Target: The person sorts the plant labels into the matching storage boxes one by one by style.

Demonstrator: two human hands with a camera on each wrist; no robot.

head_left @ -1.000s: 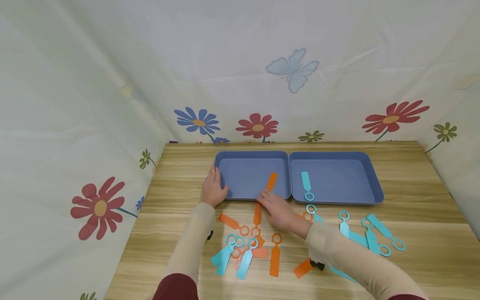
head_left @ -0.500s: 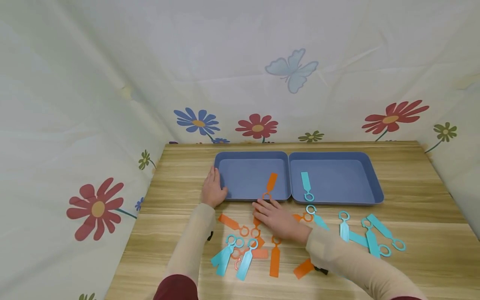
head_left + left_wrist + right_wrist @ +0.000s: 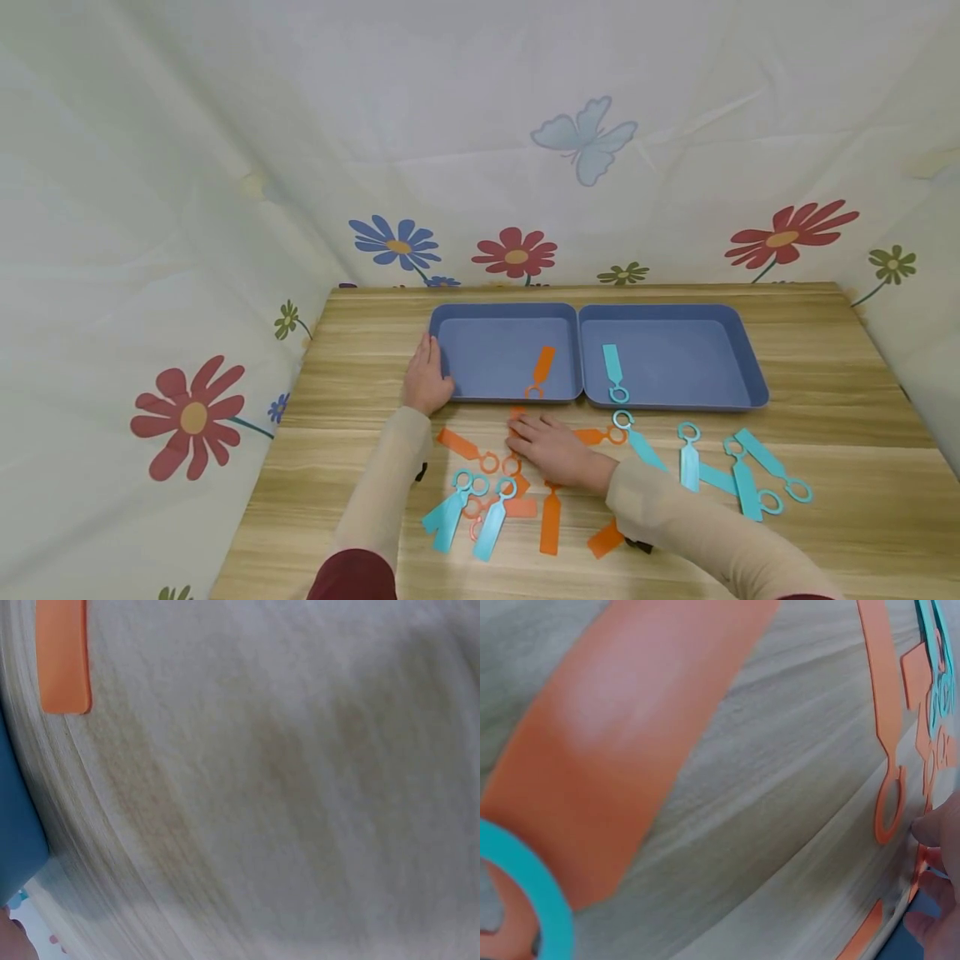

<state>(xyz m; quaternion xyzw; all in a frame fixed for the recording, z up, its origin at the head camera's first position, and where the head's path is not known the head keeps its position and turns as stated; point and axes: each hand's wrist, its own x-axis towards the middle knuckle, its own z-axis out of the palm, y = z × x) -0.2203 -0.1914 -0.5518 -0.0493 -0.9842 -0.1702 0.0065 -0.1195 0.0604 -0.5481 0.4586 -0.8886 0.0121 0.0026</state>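
In the head view, my left hand (image 3: pixel 427 379) rests against the outer left side of the left blue tray (image 3: pixel 502 398), fingers straight along its wall. My right hand (image 3: pixel 551 450) lies low over the table in front of that tray. Its fingers touch an orange hook-ended tag (image 3: pixel 512 462), which they partly cover. In the right wrist view, the fingertips (image 3: pixel 928 829) sit at the tag's edge; a firm pinch does not show. One orange tag (image 3: pixel 544 364) lies inside the left tray. A turquoise tag (image 3: pixel 612 362) lies in the right blue tray (image 3: pixel 675 406).
Several turquoise tags (image 3: pixel 742 479) lie at the right of the wooden table (image 3: pixel 832 400). A mixed pile of turquoise tags (image 3: pixel 491 525) and orange tags is near the front. Another orange tag (image 3: pixel 550 525) lies beside it. A patterned curtain (image 3: pixel 660 192) stands behind.
My right hand has drawn back from the left tray's front rim, down toward the tags on the table. The orange tag in that tray is now uncovered. My left hand has stayed in place.
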